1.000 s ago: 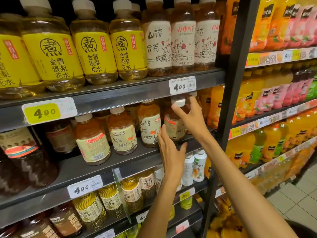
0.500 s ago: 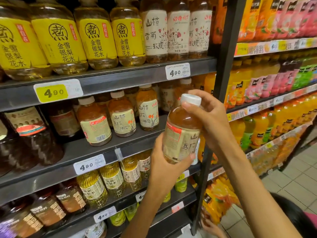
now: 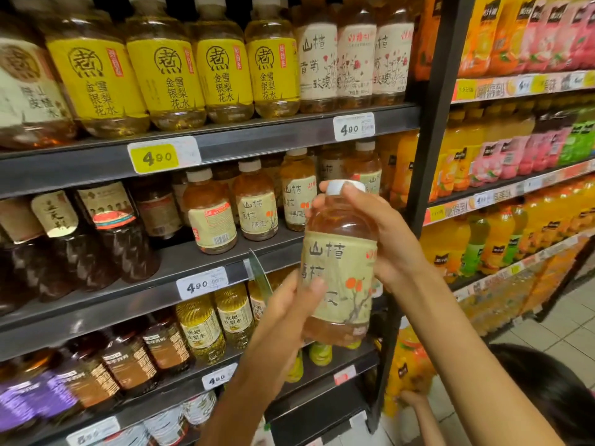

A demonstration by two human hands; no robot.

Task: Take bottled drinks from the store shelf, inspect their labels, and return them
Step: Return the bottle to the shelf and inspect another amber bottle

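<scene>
1. The held bottle (image 3: 338, 268) has a cream label reading 山楂, with an orange fruit branch drawn below.
2. Yellow-label bottles (image 3: 167, 78) on the top shelf read 煮 in a circle and 金雪银梨花水.
3. Cream-label bottles (image 3: 317, 62) at the top shelf's right end read 山楂 and 玫瑰.
4. A yellow price tag (image 3: 157, 157) on the top shelf's front edge reads 4.90.
5. A white price tag (image 3: 353, 127) on the same edge, and another white tag (image 3: 201, 284) on the middle shelf's edge, read 4.90.
</scene>
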